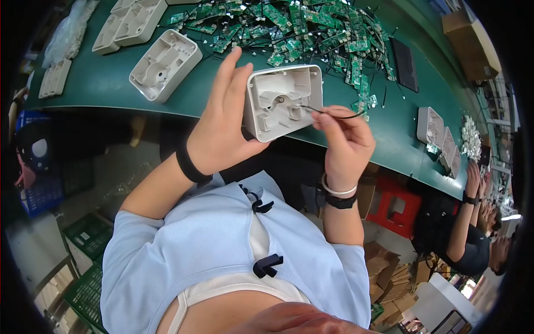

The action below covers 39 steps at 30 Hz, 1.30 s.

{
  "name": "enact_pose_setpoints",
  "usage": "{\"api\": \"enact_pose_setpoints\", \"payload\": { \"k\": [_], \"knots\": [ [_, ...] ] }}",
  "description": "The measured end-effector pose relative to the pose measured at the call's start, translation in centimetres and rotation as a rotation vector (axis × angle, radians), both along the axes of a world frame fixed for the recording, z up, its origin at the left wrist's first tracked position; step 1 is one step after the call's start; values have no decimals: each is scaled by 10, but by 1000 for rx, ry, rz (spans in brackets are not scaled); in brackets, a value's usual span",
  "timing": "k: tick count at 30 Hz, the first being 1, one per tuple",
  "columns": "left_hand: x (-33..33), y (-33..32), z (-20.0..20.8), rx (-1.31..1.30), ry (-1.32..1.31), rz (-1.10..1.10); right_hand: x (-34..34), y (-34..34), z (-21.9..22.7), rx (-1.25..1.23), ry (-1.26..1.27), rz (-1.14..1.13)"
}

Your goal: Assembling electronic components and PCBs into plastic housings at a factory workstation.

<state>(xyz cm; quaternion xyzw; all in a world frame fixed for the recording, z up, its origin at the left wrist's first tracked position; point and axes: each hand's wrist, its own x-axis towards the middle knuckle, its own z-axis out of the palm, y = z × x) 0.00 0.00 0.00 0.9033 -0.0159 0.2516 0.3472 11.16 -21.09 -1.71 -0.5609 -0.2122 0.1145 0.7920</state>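
A white plastic housing (282,100), open-topped with molded posts and ribs inside, is tilted toward me just off the table's near edge. My left hand (214,133) grips it by its left side, thumb along the lower edge and fingers stretched upward. At the housing's right wall, my right hand (350,139) pinches a thin black wire (356,116). One end of that wire reaches into the housing near the right inner ribs; whether it touches them I cannot tell. Another white housing (166,65) lies on the table to the left.
A heap of green circuit boards (300,28) with black wires covers the far middle of the green table (111,83). Beside it lies a dark flat panel (404,64). More housings (430,126) stand at right, near a co-worker's arms (464,217). A red crate (394,207) sits below the table.
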Motion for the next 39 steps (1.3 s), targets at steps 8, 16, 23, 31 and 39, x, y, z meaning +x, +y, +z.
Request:
{"api": "enact_pose_setpoints", "payload": {
  "k": [8,16,23,31,39],
  "knots": [
    [1,-7,4,15,-51,-7,-12,19,6,-310,-508,-5],
    [0,-9,4,4,-47,-3,-12,29,22,-432,-637,8],
    [1,-15,-2,-168,-13,-21,-13,42,19,-629,-908,-69],
    [4,0,-8,-285,109,-49,9,22,27,-738,-750,-239],
    [7,10,-13,-270,136,-71,45,23,21,-681,-1205,-103]
  ]
}}
